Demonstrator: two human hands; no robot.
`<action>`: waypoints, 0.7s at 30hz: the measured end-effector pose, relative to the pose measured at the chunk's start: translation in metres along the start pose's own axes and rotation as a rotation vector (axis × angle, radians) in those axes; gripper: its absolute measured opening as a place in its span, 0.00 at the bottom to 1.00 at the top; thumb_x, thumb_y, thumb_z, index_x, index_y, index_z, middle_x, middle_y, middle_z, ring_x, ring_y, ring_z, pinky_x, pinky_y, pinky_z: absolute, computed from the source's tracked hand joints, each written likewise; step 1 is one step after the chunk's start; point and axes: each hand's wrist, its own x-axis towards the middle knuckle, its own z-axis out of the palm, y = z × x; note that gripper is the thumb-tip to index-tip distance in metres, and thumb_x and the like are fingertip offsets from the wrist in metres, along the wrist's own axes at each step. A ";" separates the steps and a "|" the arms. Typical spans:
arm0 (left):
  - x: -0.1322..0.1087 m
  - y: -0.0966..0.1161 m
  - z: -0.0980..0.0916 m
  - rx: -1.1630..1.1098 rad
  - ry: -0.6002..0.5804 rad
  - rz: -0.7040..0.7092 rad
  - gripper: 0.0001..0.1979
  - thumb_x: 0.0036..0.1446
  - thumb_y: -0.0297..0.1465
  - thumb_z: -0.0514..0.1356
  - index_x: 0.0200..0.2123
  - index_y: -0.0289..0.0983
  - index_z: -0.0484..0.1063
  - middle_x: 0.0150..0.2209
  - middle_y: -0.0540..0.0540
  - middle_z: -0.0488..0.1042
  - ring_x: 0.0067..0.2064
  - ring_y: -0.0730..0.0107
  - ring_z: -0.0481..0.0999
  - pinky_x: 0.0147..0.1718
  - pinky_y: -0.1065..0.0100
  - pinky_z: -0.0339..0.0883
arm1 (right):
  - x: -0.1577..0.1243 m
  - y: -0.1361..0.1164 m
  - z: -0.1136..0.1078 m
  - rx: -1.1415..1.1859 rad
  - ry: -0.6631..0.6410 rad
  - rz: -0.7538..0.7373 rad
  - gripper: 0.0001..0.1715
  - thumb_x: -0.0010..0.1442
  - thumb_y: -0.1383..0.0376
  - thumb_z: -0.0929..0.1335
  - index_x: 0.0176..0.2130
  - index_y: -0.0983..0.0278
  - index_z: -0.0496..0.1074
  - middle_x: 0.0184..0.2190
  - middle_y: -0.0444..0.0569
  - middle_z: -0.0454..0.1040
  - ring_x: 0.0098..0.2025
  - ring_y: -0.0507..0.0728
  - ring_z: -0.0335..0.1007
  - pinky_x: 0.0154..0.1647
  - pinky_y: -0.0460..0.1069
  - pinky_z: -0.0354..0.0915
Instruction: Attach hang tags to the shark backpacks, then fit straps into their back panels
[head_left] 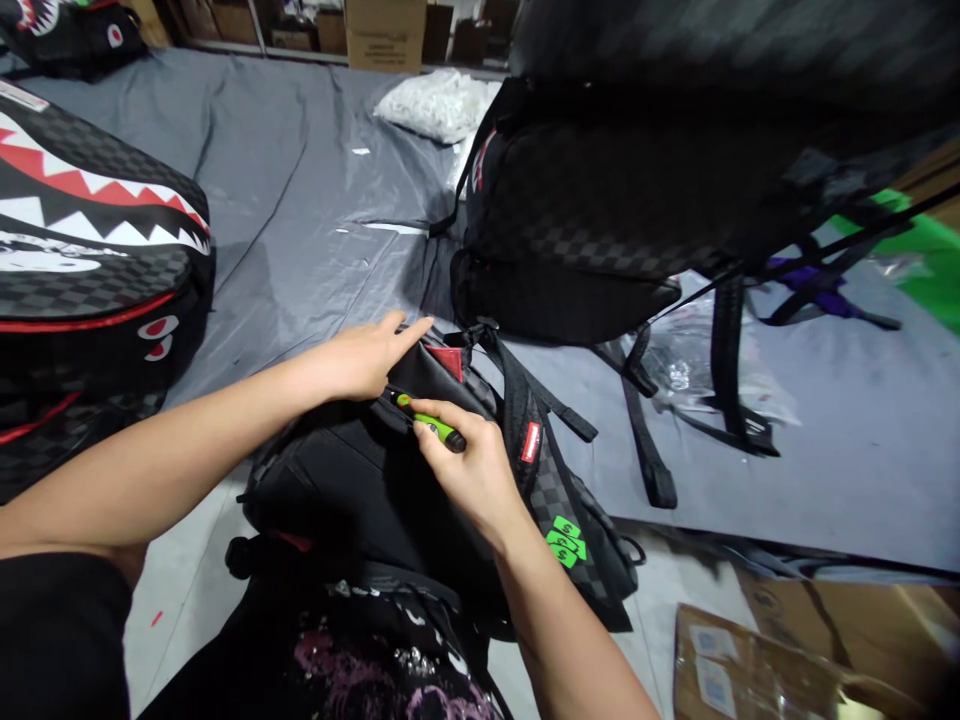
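Note:
A black backpack lies tilted across my lap and against the table's edge. My left hand grips its upper edge, two fingers stretched over the top beside a red triangular patch. My right hand is closed around a slim lime-green tool with black ends, its tip against the black fabric just below my left hand. The tip is too small to make out, so its exact kind is unclear. On the bag's right side are a strap with a red label and a checkered panel with green patches.
Another black checkered backpack lies on the grey-covered table, its straps trailing forward. To the left sits a shark-mouth backpack. White plastic bags lie farther back. Cardboard boxes stand behind and on the floor at right.

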 end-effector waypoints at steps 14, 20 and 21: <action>0.000 0.000 0.000 0.015 0.001 -0.002 0.47 0.54 0.23 0.58 0.71 0.41 0.34 0.68 0.34 0.48 0.56 0.55 0.72 0.48 0.65 0.68 | 0.000 -0.006 0.003 -0.100 0.037 -0.069 0.15 0.59 0.70 0.68 0.45 0.59 0.78 0.43 0.45 0.81 0.41 0.57 0.78 0.49 0.53 0.68; 0.001 -0.001 0.002 0.022 0.019 0.006 0.47 0.54 0.22 0.57 0.71 0.41 0.34 0.68 0.35 0.48 0.55 0.56 0.72 0.48 0.65 0.68 | -0.002 -0.007 0.006 -0.155 0.056 -0.128 0.15 0.59 0.70 0.68 0.45 0.59 0.78 0.43 0.45 0.81 0.43 0.57 0.78 0.49 0.53 0.66; 0.001 -0.001 0.003 0.019 0.016 0.008 0.47 0.54 0.22 0.57 0.71 0.41 0.34 0.68 0.35 0.49 0.55 0.56 0.73 0.48 0.65 0.68 | -0.002 -0.007 0.006 -0.171 0.064 -0.124 0.15 0.59 0.70 0.68 0.45 0.59 0.78 0.43 0.45 0.81 0.43 0.57 0.78 0.49 0.54 0.66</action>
